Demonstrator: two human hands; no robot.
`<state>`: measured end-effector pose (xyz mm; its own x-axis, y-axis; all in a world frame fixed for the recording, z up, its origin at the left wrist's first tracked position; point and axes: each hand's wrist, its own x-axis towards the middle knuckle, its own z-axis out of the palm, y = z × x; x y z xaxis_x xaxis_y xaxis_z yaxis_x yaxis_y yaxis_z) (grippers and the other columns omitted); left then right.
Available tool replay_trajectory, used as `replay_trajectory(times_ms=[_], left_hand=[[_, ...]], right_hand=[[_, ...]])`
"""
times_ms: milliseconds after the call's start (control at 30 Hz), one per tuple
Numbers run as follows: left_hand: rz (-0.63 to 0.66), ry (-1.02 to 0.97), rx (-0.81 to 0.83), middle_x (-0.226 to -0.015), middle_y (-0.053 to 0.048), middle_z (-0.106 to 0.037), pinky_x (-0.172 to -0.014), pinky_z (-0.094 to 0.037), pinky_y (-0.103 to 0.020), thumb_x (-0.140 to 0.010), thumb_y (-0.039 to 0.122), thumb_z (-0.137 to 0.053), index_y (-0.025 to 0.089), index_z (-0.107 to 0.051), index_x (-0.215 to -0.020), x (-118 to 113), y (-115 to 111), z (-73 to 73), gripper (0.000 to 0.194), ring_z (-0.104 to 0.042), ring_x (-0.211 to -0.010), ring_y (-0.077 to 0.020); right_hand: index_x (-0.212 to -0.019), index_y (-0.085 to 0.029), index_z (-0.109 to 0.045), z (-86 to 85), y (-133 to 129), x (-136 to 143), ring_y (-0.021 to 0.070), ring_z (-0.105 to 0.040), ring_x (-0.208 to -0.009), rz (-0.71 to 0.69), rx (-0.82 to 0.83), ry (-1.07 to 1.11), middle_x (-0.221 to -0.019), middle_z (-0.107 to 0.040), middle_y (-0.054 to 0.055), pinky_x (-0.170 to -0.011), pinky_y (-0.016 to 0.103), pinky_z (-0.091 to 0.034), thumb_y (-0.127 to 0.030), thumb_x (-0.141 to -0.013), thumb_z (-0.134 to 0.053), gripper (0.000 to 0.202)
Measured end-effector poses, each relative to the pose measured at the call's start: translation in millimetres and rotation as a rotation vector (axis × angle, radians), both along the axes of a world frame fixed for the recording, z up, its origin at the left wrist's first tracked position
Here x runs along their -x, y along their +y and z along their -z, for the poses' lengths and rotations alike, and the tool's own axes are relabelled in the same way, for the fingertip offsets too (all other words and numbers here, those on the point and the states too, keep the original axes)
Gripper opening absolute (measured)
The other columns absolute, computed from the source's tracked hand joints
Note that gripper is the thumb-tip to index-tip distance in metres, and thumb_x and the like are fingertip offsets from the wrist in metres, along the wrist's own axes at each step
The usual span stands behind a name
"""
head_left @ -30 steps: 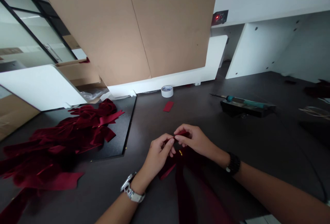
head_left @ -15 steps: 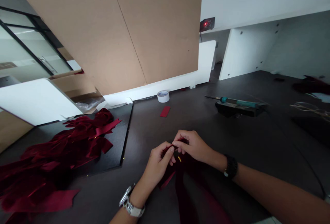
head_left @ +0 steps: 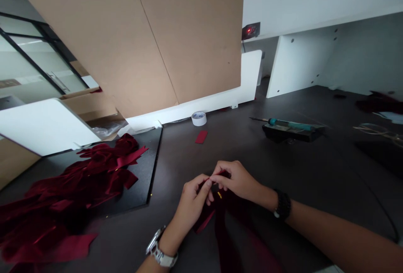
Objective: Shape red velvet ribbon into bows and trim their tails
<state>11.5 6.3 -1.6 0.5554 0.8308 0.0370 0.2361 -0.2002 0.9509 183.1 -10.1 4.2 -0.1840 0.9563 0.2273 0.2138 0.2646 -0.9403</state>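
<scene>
Both hands meet over the dark table, thumbs and forefingers pinched together on a dark red velvet ribbon (head_left: pixel 224 227). My left hand (head_left: pixel 195 197) is closed on its upper edge, and my right hand (head_left: pixel 234 176) grips the same ribbon just beside it, the fingertips touching. Below the hands a small gold-coloured piece (head_left: pixel 219 195) shows on the ribbon, and long tails hang down toward the table's near edge. The part between the fingertips is mostly hidden. To the left, a heap of dark red velvet ribbon bows (head_left: pixel 85 176) lies partly on a black board (head_left: pixel 141 185).
Ahead are a roll of white tape (head_left: pixel 199 118) and a small red rectangle (head_left: pixel 201 136). A soldering iron (head_left: pixel 289 124) with a teal handle rests on a black holder (head_left: pixel 292 133), its cable trailing right. Cardboard (head_left: pixel 195 38) stands behind; eyeglasses (head_left: pixel 374 129) lie at the right.
Both hands keep their pinch on the ribbon, with only a slight shift of the fingers. The view has moved a little; the things on the table stay in place.
</scene>
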Motion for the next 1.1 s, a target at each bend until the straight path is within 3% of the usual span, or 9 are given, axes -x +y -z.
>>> replay_trajectory(times_ms=[200, 433, 633, 733, 867, 1000, 1100], left_hand=[[0.014, -0.009, 0.053, -0.055, 0.0, -0.056, -0.05, -0.041, -0.022, -0.089, 0.052, -0.044, 0.012, -0.059, -0.087, 1.3, -0.4, -0.4, 0.043, -0.05, -0.047, -0.0104], [0.043, 0.036, -0.023, -0.05, 0.003, -0.049, -0.052, -0.037, -0.022, -0.093, 0.052, -0.035, 0.017, -0.048, -0.07, 0.5, -2.6, 0.0, 0.044, -0.046, -0.046, -0.0097], [-0.053, -0.005, -0.06, -0.049, 0.004, -0.043, -0.053, -0.035, -0.023, -0.093, 0.055, -0.033, 0.018, -0.044, -0.069, 0.5, -4.4, 1.0, 0.046, -0.042, -0.047, -0.0103], [-0.052, -0.003, -0.064, -0.049, 0.004, -0.043, -0.052, -0.035, -0.023, -0.092, 0.058, -0.032, 0.018, -0.046, -0.071, 0.5, -4.8, 0.2, 0.047, -0.041, -0.046, -0.0105], [-0.04, 0.01, -0.079, -0.048, 0.004, -0.043, -0.052, -0.034, -0.024, -0.091, 0.061, -0.032, 0.018, -0.046, -0.072, -0.9, -6.1, -0.7, 0.049, -0.04, -0.045, -0.0104], [-0.025, 0.012, -0.092, -0.049, 0.004, -0.044, -0.053, -0.035, -0.023, -0.092, 0.058, -0.031, 0.018, -0.047, -0.072, -1.6, -7.4, 0.7, 0.048, -0.042, -0.046, -0.0101], [-0.03, 0.009, -0.089, -0.05, 0.005, -0.043, -0.051, -0.034, -0.023, -0.093, 0.055, -0.031, 0.017, -0.05, -0.078, -1.0, -6.8, 1.9, 0.045, -0.041, -0.046, -0.0098]], right_hand=[[-0.07, -0.015, -0.057, -4.6, 0.7, -3.7, 0.0073, -0.051, -0.044, 0.039, 0.019, 0.042, -0.053, -0.057, -0.001, -0.045, 0.018, -0.039, -0.035, -0.085, -0.057, 0.026], [-0.072, -0.014, -0.055, -5.1, 6.7, -6.5, 0.0063, -0.046, -0.041, 0.031, 0.113, 0.202, -0.051, -0.053, -0.003, -0.041, 0.018, -0.035, -0.041, -0.079, -0.063, 0.029], [-0.099, -0.015, -0.059, -2.7, 3.9, 4.9, 0.0092, -0.055, -0.063, -0.057, 0.14, 0.315, -0.08, -0.062, 0.002, -0.054, 0.02, -0.044, -0.037, -0.07, -0.072, 0.039], [-0.081, -0.014, -0.061, 3.6, 1.8, 10.1, 0.009, -0.051, -0.055, -0.055, 0.124, 0.261, -0.067, -0.059, 0.001, -0.052, 0.021, -0.041, -0.05, -0.076, -0.065, 0.037], [-0.055, -0.015, -0.054, 6.8, 0.9, 9.1, 0.0083, -0.044, -0.044, 0.035, 0.093, 0.167, -0.046, -0.047, 0.0, -0.05, 0.023, -0.037, -0.066, -0.085, -0.043, 0.06], [-0.055, -0.015, -0.054, 3.9, 1.7, 6.2, 0.0093, -0.047, -0.045, 0.034, 0.125, 0.236, -0.05, -0.052, 0.003, -0.051, 0.024, -0.039, -0.07, -0.086, -0.033, 0.067], [-0.067, -0.013, -0.058, 4.1, 2.4, 6.9, 0.0088, -0.048, -0.047, -0.024, 0.143, 0.29, -0.058, -0.055, 0.003, -0.05, 0.023, -0.04, -0.069, -0.086, -0.037, 0.062]])
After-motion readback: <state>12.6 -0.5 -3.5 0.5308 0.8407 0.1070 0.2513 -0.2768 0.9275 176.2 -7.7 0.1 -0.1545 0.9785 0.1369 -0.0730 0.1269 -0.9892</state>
